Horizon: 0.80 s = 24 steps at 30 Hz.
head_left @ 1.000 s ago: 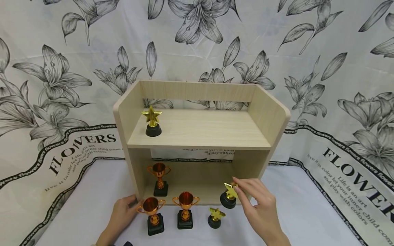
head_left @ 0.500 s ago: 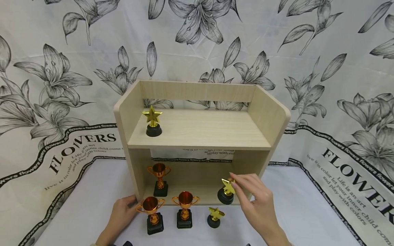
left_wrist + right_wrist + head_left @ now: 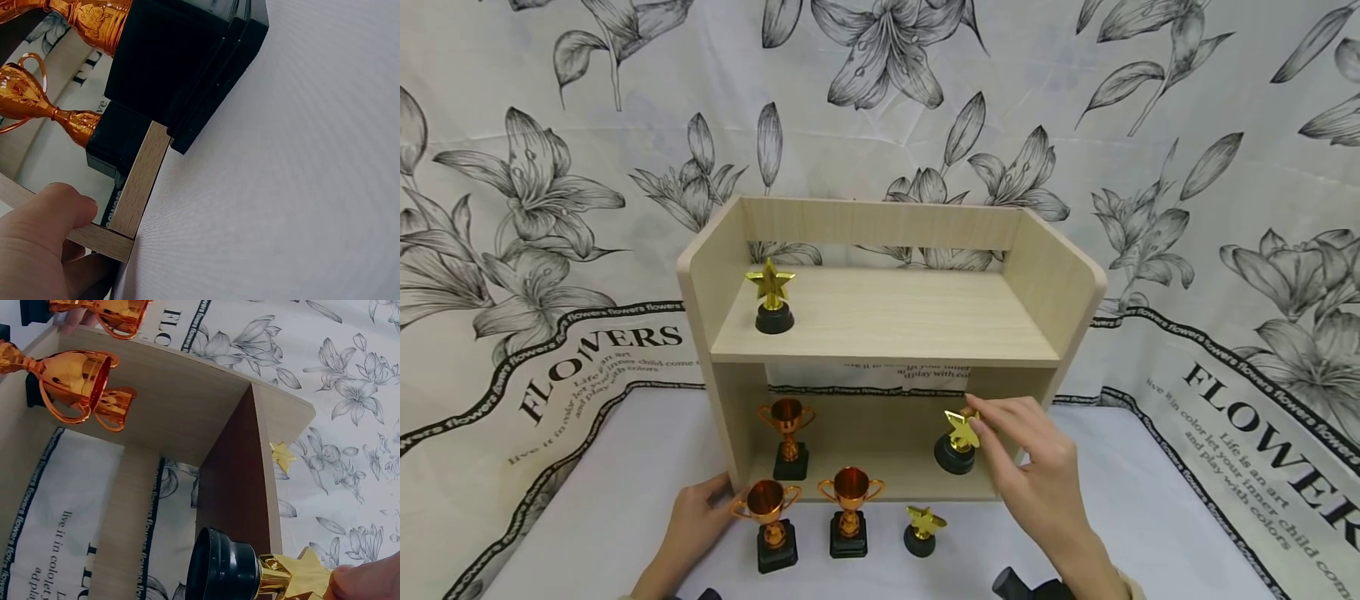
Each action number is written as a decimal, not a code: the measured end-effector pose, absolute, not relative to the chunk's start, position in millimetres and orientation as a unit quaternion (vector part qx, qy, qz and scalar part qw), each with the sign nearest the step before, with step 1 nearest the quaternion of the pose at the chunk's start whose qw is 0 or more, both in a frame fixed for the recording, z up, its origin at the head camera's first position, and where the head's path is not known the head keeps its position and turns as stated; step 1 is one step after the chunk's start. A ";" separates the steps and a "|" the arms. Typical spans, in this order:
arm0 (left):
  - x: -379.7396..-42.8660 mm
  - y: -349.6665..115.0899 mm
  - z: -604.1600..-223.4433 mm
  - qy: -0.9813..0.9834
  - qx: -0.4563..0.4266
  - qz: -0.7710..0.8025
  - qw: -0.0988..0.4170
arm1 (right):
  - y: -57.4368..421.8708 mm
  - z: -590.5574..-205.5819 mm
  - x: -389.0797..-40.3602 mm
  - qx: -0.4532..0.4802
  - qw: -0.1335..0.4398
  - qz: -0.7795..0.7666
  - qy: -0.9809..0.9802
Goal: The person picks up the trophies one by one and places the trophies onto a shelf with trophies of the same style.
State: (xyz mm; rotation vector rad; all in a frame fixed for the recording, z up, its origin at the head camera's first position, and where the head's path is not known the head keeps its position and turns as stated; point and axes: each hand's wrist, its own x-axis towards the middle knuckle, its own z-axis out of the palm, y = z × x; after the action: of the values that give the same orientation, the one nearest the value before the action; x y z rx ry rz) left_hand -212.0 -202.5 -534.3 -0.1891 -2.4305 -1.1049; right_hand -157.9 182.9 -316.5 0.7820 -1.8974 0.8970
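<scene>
Thumb and fingers of my right hand (image 3: 1037, 467) pinch a gold star trophy (image 3: 958, 437) by its star, the round black base tilted. It hangs in front of the right side of the lower compartment of a wooden shelf (image 3: 880, 360). In the right wrist view that trophy's base (image 3: 222, 569) points left. My left hand (image 3: 696, 517) grips the shelf's left side panel (image 3: 103, 240) near the bottom, thumb on one face and fingers on the other. Close beside it stands a bronze cup trophy (image 3: 767, 504) on the table.
Another bronze cup trophy (image 3: 850, 492) and a small star trophy (image 3: 922, 529) stand before the shelf. Inside the lower compartment at left is a bronze cup (image 3: 790, 429). A star trophy (image 3: 771, 292) stands on the upper level at left. Floral cloth (image 3: 880, 150) hangs behind.
My right hand has raised the star trophy and carried it inward, up from near the shelf's lower front edge. The left hand stays at the side panel.
</scene>
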 end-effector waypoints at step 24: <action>-212.9 -205.1 -535.8 -0.884 -0.080 -0.396 0.235 | 162.7 -283.4 -163.8 0.316 0.445 0.363 -0.755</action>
State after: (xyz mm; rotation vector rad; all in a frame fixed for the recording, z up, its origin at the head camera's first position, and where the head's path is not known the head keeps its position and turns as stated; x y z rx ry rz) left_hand -212.9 -205.1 -535.8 -0.2187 -2.4259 -1.0857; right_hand -163.8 162.7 -283.4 0.7839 -1.8708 0.9006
